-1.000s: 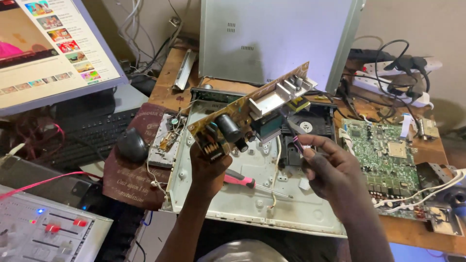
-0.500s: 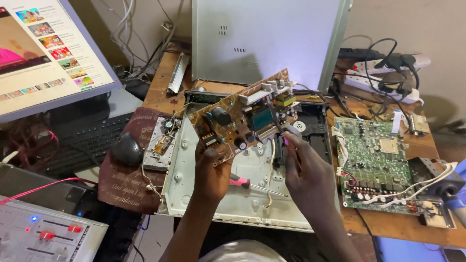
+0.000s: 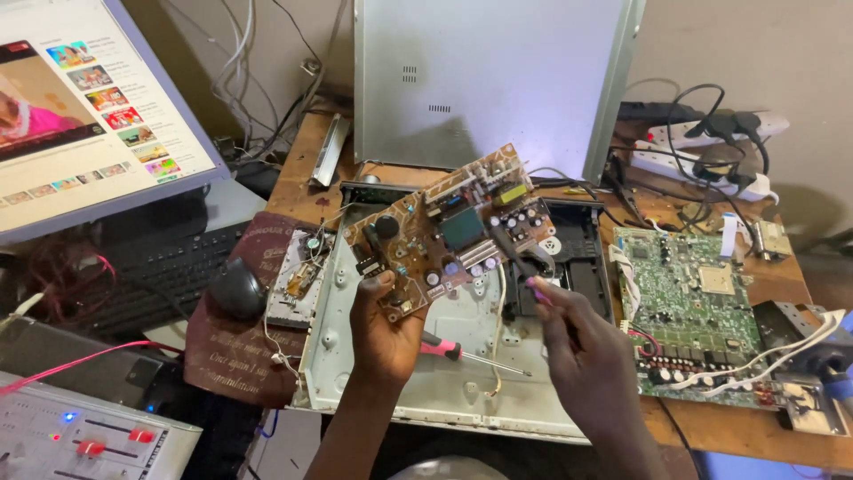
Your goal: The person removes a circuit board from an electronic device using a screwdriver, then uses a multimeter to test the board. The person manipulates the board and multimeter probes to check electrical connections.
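My left hand [image 3: 386,329] grips the near left corner of a brown circuit board [image 3: 453,231] and holds it tilted above an open metal chassis [image 3: 355,356]. The board's top side faces me, showing capacitors, a transformer and a blue part. My right hand [image 3: 582,342] holds a dark plier-like tool with a purple handle [image 3: 520,260], and its tip rests on the capacitors at the board's right end. A screwdriver with a pink handle [image 3: 440,348] lies in the chassis under my hands.
A green circuit board [image 3: 689,311] lies to the right, with cables and a power strip [image 3: 702,147] behind it. A silver cover [image 3: 480,80] stands upright at the back. To the left are a monitor [image 3: 80,107], keyboard [image 3: 169,276], mouse [image 3: 235,289] and mixer [image 3: 80,436].
My left hand has turned the brown board from nearly edge-on to face up. My right hand has brought the tool onto the board's right end.
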